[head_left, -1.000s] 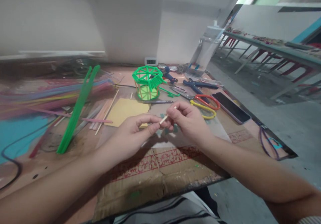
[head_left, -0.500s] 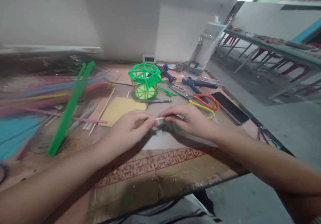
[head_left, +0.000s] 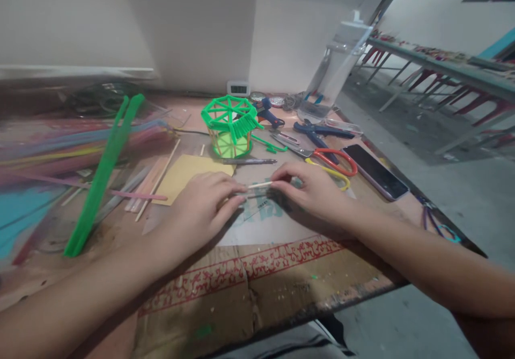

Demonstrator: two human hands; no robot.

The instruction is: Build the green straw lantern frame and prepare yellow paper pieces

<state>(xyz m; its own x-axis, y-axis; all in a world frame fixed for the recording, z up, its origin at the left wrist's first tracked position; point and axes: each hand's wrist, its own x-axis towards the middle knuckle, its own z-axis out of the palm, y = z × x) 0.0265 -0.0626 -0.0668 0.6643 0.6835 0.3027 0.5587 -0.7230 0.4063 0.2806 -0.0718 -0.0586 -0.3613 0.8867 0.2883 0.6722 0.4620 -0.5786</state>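
Note:
A short, thin pale wooden stick (head_left: 259, 185) spans the gap between my two hands, above a printed sheet. My left hand (head_left: 209, 195) pinches its left end, and my right hand (head_left: 301, 187) has thumb and forefinger closed on the right end. Just beyond them lies a pen (head_left: 249, 161). Behind the pen stands a small round frame (head_left: 229, 125) of green pipe cleaners and wooden sticks, with a light green base. A yellow card (head_left: 181, 179) lies beside my left hand.
Left are green pipe cleaners (head_left: 102, 182), blurred coloured bundles and loose sticks. Scissors (head_left: 333, 160), pliers (head_left: 322, 131), a phone (head_left: 376, 172) and a water bottle (head_left: 333, 74) stand or lie to the right. A glue gun (head_left: 270, 115) lies behind the frame.
My hands have moved slightly apart, so more of the stick shows between them. The whole view has shifted a little; the other things keep their places.

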